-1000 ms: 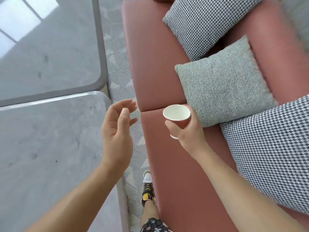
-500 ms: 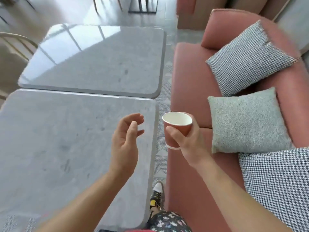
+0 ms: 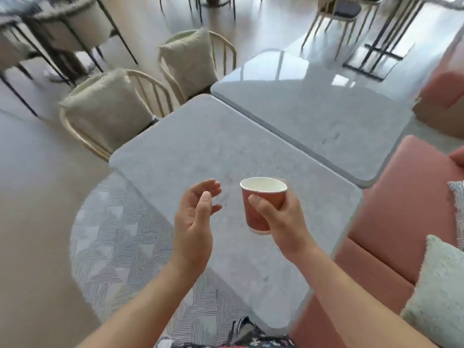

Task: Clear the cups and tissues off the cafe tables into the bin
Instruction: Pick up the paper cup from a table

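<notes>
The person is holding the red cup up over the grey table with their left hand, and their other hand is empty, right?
Not quite. The head view shows the red cup held over the grey table by the right hand. It is the left hand that is empty.

text: none legible | labels: none | brands: none | numbers: none

Edges and blur
The right hand (image 3: 283, 222) covers the right side of the paper cup (image 3: 254, 218), whose base is smeared; the pale cushion (image 3: 437, 292) runs off the right edge; far chairs (image 3: 336, 11) are blurred
</notes>
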Available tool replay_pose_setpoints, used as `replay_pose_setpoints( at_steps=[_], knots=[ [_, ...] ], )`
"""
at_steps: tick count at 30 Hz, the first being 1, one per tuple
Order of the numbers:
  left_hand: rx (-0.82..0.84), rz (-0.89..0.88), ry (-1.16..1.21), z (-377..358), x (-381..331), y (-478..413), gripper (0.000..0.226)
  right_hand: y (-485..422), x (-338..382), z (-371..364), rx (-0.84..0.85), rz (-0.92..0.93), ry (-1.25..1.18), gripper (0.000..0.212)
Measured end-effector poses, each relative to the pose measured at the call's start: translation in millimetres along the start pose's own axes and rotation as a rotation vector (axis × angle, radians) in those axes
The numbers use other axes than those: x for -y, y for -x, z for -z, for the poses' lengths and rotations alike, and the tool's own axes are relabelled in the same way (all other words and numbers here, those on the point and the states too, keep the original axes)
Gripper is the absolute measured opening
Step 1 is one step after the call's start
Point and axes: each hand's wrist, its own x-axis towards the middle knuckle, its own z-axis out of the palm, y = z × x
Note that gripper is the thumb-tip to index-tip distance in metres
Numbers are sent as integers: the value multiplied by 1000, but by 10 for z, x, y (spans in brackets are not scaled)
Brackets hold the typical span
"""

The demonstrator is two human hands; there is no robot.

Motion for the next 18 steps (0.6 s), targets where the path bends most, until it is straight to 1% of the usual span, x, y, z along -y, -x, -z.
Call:
replay_pose_setpoints(
  at_steps=[1,3,9,14,16,18],
  knots=[
    [-39,-5,12,248,-50,9,37,39,18,-278,34,0,4,58],
    [-112,-23,24,789,-152,40,33,144,36,-847,100,11,7,57],
    [-280,-92,-18,2545,-514,243,27,647,12,-2575,279,-2,-3,66],
    [-448,-148,-22,3797,-774,492,35,1071,-28,-3862,449,43,34,49],
    [-515,-165,-20,4209,-857,562,32,1226,8,-4317,532,61,41,45],
    [-581,-177,-5,4580,-924,598,26,1357,50,-4749,605,78,55,46]
  ],
)
